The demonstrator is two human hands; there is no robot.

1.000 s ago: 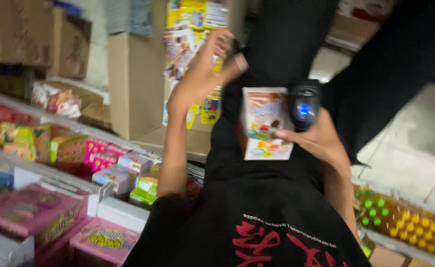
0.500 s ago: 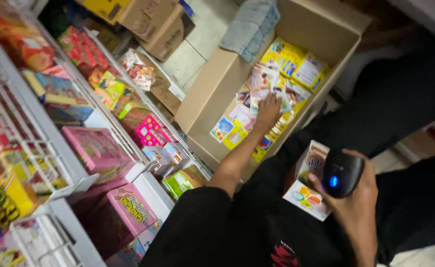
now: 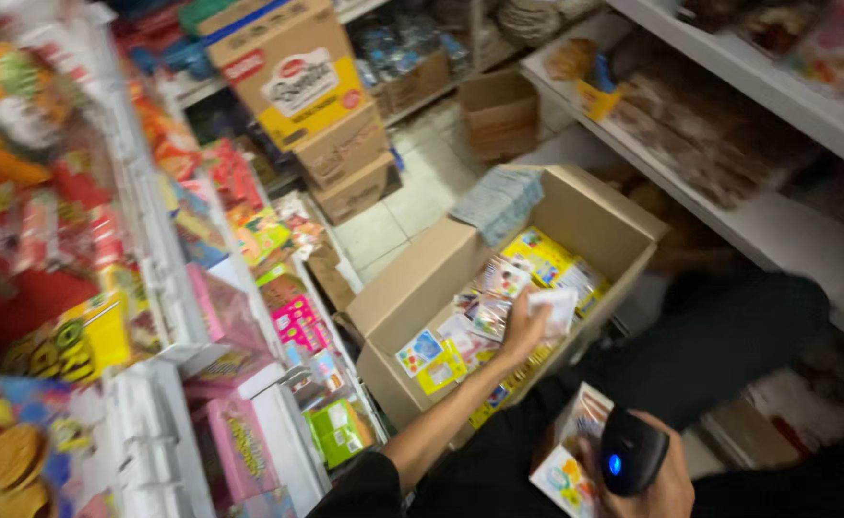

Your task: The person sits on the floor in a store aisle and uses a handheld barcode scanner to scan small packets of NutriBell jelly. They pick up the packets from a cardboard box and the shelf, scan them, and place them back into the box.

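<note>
Compared with 0.5 s ago, my left hand (image 3: 525, 331) is still reaching into the open cardboard box (image 3: 412, 288) at centre frame, but it now closes its fingers on a small pale packet (image 3: 554, 309) lifted above the contents, where before it lay flat on them. The view has swung so the box sits lower and more central, and more of the right-hand shelving shows.

My right hand (image 3: 644, 480), at the lower right edge, is clenched around a black handheld scanner (image 3: 630, 451) with a smooth, rounded plastic body and 1 glowing blue light, as before. Pinned under the same hand is a flat, glossy white carton (image 3: 564, 459) printed with coloured shapes.

The box is plain brown corrugated board, its flaps folded outward. It holds a loose layer of thin, shiny sachets (image 3: 484, 312) in yellow, white and blue, with a stack of grey-blue flat packs (image 3: 500, 200) resting on its far rim.

At the left of the frame, white wire shelves (image 3: 158, 288) carry pink, green and yellow cardboard packets (image 3: 292, 317). In the upper centre, stacked brown cartons (image 3: 331, 125) stand on the pale tiled floor (image 3: 412, 192). A white shelf (image 3: 777, 91) crosses the upper right.
</note>
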